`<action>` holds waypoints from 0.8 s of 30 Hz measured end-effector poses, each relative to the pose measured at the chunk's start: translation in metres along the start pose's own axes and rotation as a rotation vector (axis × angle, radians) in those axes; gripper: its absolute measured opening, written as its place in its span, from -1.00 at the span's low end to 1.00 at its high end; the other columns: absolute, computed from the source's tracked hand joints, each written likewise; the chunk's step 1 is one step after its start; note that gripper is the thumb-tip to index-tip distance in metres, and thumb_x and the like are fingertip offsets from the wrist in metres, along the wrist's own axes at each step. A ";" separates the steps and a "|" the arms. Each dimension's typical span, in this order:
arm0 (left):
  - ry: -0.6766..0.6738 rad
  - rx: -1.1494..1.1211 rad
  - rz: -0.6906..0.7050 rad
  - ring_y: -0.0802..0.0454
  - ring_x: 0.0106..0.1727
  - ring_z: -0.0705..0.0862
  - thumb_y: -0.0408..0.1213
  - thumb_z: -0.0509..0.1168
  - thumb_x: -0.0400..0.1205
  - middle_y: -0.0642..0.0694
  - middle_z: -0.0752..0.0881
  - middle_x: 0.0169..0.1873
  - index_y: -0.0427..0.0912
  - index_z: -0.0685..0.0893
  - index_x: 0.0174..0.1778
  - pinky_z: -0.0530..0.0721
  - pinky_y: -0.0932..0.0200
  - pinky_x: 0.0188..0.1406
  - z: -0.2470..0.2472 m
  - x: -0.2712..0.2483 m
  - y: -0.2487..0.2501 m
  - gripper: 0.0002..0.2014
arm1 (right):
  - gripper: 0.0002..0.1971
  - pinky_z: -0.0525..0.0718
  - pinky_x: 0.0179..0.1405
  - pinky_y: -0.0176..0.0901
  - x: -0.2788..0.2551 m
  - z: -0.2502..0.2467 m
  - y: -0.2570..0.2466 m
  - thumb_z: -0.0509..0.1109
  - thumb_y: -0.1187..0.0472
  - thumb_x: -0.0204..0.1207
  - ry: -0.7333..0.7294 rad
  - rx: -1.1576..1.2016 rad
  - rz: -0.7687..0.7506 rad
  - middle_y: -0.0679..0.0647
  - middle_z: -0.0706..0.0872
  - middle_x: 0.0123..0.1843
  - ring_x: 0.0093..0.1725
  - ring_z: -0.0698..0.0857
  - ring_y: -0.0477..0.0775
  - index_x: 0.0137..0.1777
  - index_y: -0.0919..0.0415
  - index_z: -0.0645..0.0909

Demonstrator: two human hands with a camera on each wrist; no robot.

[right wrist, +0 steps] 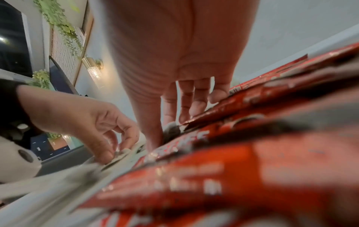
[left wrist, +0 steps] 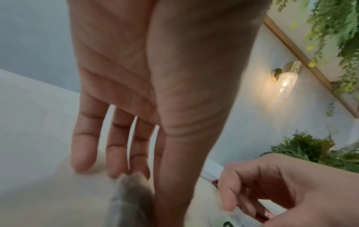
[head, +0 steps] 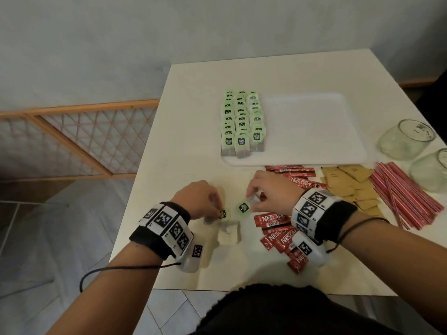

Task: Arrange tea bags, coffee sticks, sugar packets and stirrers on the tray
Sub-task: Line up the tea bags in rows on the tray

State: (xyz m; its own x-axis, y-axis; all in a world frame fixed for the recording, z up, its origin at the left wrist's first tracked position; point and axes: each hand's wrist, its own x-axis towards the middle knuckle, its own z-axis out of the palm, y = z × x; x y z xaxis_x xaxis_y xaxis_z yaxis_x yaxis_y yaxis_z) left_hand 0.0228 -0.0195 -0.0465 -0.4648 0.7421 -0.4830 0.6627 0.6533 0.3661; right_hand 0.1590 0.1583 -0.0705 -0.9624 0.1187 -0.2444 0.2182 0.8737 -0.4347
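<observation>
Two loose tea bags lie on the counter [head: 183, 97] near its front edge. The left hand [head: 193, 199] pinches one tea bag [head: 223, 214] between thumb and fingertips, its other fingers nearly straight. The right hand [head: 273, 192] pinches the other tea bag [head: 243, 207] the same way, its outer fingers resting on the red coffee sticks [head: 278, 235]. Rows of tea bags [head: 242, 122] fill the left end of the white tray [head: 314, 131]. Brown sugar packets [head: 350, 184] and red stirrers [head: 406, 192] lie further right.

Pale wall [head: 96, 44], wooden lattice panel [head: 79, 139], lit wall lamp [left wrist: 285, 83], trailing greenery [left wrist: 334, 30]
</observation>
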 end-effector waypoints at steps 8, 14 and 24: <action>0.026 0.017 0.009 0.07 -0.01 0.65 -0.14 0.42 0.60 0.03 0.72 -0.06 -0.06 0.70 -0.09 0.50 0.26 -0.11 -0.009 -0.005 -0.006 -0.91 | -0.78 0.51 -0.22 -0.28 -0.010 0.001 0.003 0.58 0.17 0.40 0.111 0.210 0.064 -0.18 0.64 -0.18 -0.23 0.57 -0.24 -0.13 0.01 0.56; -0.069 -0.178 0.136 0.11 -0.12 0.71 -0.17 0.41 0.63 0.03 0.78 -0.11 0.02 0.60 -0.07 0.68 0.08 0.08 -0.019 -0.022 0.010 -0.91 | -0.72 0.65 -0.13 -0.22 -0.024 -0.011 0.006 0.55 0.19 0.45 0.187 0.427 0.065 -0.08 0.67 -0.14 -0.22 0.64 -0.12 0.13 -0.03 0.63; -0.190 0.088 0.269 0.20 -0.17 0.52 -0.22 0.61 0.41 0.15 0.60 -0.12 0.01 0.62 0.21 0.45 0.36 -0.23 0.029 -0.024 0.039 -0.53 | -0.62 0.65 -0.09 0.15 -0.050 -0.018 0.018 0.30 -0.05 0.64 0.218 0.439 0.129 0.25 0.67 -0.25 -0.22 0.66 0.25 -0.23 0.27 0.56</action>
State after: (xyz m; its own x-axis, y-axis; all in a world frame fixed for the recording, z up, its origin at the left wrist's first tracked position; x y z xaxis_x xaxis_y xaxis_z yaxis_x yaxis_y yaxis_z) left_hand 0.0770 -0.0167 -0.0438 -0.1543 0.8393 -0.5212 0.7986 0.4166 0.4345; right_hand 0.2079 0.1770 -0.0502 -0.9241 0.3497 -0.1540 0.3402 0.5698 -0.7480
